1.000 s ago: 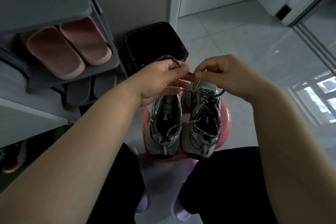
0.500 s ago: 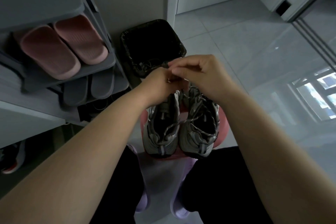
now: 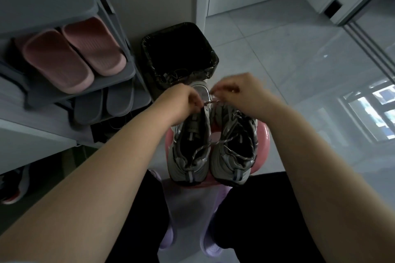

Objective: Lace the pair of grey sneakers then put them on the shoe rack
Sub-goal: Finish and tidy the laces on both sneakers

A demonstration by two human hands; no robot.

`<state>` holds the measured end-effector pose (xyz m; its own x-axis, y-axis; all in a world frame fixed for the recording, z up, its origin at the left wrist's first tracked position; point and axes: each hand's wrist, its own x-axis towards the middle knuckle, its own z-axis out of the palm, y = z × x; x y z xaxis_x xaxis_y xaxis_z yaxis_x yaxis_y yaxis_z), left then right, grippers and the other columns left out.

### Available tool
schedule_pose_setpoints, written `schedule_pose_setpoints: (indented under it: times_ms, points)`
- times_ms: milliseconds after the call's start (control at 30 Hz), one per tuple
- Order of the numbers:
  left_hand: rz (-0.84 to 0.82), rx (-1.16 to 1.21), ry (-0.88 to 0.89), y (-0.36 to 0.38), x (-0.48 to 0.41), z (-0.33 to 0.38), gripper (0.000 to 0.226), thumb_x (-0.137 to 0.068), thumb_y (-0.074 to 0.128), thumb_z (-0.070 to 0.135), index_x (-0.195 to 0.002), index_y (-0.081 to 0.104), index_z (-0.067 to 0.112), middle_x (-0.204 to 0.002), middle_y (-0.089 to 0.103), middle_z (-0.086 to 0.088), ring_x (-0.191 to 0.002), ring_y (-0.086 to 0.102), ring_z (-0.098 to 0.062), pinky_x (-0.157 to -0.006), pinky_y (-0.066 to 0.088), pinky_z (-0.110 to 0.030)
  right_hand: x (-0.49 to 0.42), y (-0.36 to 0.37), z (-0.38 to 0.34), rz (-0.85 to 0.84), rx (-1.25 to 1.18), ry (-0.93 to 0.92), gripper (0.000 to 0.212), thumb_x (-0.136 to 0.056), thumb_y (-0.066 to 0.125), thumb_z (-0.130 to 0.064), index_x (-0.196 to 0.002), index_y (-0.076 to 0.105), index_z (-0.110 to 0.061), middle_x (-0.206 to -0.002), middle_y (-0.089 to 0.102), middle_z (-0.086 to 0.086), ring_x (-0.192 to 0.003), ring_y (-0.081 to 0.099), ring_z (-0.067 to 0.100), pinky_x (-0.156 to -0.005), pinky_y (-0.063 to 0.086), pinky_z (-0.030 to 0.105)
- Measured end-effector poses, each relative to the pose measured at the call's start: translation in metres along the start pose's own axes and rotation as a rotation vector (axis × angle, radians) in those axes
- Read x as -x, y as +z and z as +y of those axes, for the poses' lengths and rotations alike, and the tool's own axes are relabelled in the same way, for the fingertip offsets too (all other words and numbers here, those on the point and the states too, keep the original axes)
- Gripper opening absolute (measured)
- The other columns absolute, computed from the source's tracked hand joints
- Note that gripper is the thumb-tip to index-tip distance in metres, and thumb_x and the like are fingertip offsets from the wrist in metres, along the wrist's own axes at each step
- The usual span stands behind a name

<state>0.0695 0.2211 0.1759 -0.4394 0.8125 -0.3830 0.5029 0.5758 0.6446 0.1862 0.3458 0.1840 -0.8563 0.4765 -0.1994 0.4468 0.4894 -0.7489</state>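
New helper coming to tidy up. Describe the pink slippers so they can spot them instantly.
Start at the grey shoe rack on the left. The pink slippers lie side by side on its upper visible shelf, directly above the grey slippers. They are the only pink footwear on the rack.

The 2 sneakers [image 3: 210, 145] stand side by side on a stool [image 3: 261, 145], heels toward the person, between the knees. Behind the stool sits a lined bin [image 3: 179, 55]. Left of the bin stands the shoe rack [image 3: 119, 70], with 1 pair of slippers [image 3: 72, 55] on a shelf and another pair [image 3: 104, 104] on the shelf below. Both hands, left [image 3: 181, 102] and right [image 3: 241, 94], hover over the sneakers' toes, a lace [image 3: 210, 102] stretched between them.
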Motion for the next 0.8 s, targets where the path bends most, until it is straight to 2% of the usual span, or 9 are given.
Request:
schedule_pose_setpoints:
  times_ms: [67,133,233,300,467,633,800]
  points:
    - [-0.001,-0.117,-0.051,0.006,-0.002,-0.007,0.015,-0.085,0.064,0.015,-0.095,0.073,0.021,-0.091,0.064,0.006,-0.095,0.06,-0.014,-0.075,0.039,-0.018,-0.002,0.006,0.011,-0.082,0.251,0.063,0.012,-0.085,0.063,-0.02,-0.09,0.074,-0.02,-0.087,0.069,-0.002,-0.08,0.06,0.013,-0.068,0.045,0.021]
    - [0.02,-0.121,-0.095,0.012,-0.004,-0.01,0.015,-0.083,0.066,0.019,-0.095,0.073,0.025,-0.099,0.066,0.003,-0.102,0.059,-0.018,-0.082,0.041,-0.02,-0.004,0.013,0.016,-0.094,0.299,0.087,0.011,-0.083,0.063,-0.019,-0.086,0.073,-0.018,-0.079,0.064,-0.004,-0.079,0.06,0.015,-0.065,0.045,0.024]
    - [0.056,-0.093,-0.134,0.019,-0.008,-0.012,0.015,-0.081,0.068,0.025,-0.095,0.073,0.028,-0.107,0.067,0.002,-0.107,0.057,-0.02,-0.088,0.044,-0.024,-0.007,0.018,0.018,-0.077,0.32,0.1,0.008,-0.079,0.065,-0.017,-0.079,0.073,-0.018,-0.073,0.061,-0.005,-0.078,0.062,0.02,-0.073,0.054,0.036]
    - [0.067,-0.07,-0.137,0.022,-0.011,-0.013,0.015,-0.081,0.069,0.026,-0.095,0.073,0.028,-0.107,0.067,0.001,-0.108,0.057,-0.02,-0.091,0.046,-0.028,-0.008,0.02,0.019,-0.058,0.325,0.098,0.009,-0.079,0.065,-0.017,-0.08,0.073,-0.019,-0.071,0.061,-0.006,-0.077,0.062,0.02,-0.073,0.054,0.038]
    - [0.093,-0.063,-0.138,0.027,-0.016,-0.018,0.013,-0.079,0.07,0.026,-0.091,0.073,0.027,-0.109,0.066,-0.002,-0.11,0.056,-0.023,-0.093,0.048,-0.035,-0.009,0.023,0.021,-0.014,0.291,0.049,0.011,-0.081,0.064,-0.017,-0.085,0.075,-0.016,-0.072,0.059,-0.006,-0.077,0.061,0.019,-0.073,0.053,0.035]
    - [0.1,-0.065,-0.126,0.028,-0.017,-0.019,0.011,-0.08,0.07,0.025,-0.09,0.073,0.026,-0.106,0.066,-0.004,-0.107,0.056,-0.024,-0.091,0.048,-0.034,-0.012,0.024,0.022,-0.013,0.265,0.046,0.011,-0.082,0.064,-0.019,-0.085,0.074,-0.017,-0.067,0.054,-0.011,-0.073,0.057,0.015,-0.071,0.05,0.03]
    - [0.099,-0.037,-0.133,0.028,-0.016,-0.018,0.009,-0.08,0.069,0.024,-0.088,0.073,0.027,-0.101,0.067,-0.003,-0.103,0.057,-0.022,-0.088,0.048,-0.032,-0.013,0.026,0.022,-0.015,0.229,0.07,0.011,-0.084,0.063,-0.019,-0.086,0.074,-0.016,-0.062,0.049,-0.02,-0.064,0.051,0.008,-0.065,0.04,0.023]
